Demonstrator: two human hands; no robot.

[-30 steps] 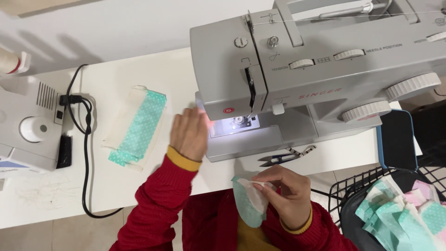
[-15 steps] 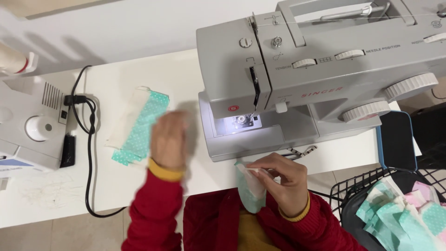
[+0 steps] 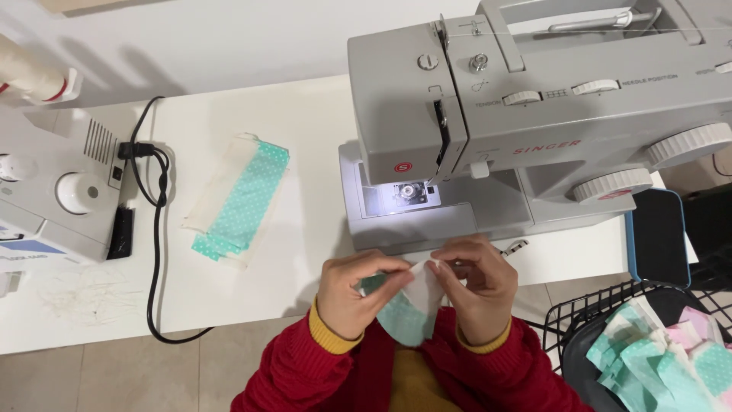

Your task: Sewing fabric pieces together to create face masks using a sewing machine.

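Observation:
A small piece of teal dotted fabric with a white lining (image 3: 404, 313) is pinched between both hands at the table's front edge. My left hand (image 3: 352, 294) grips its left side, and my right hand (image 3: 476, 286) grips its upper right corner. Both hands sit just in front of the grey sewing machine (image 3: 526, 130), whose lit needle plate (image 3: 410, 192) is bare. Red sleeves with yellow cuffs cover my wrists.
A stack of teal dotted and white fabric pieces (image 3: 240, 200) lies on the white table (image 3: 305, 130) to the left. A second white machine (image 3: 57, 183) with a black cable (image 3: 156, 229) stands at far left. A black wire basket (image 3: 656, 351) of fabric pieces sits lower right.
My left hand came back from the table near the machine to the fabric piece. Both hands now hold it together in front of the machine.

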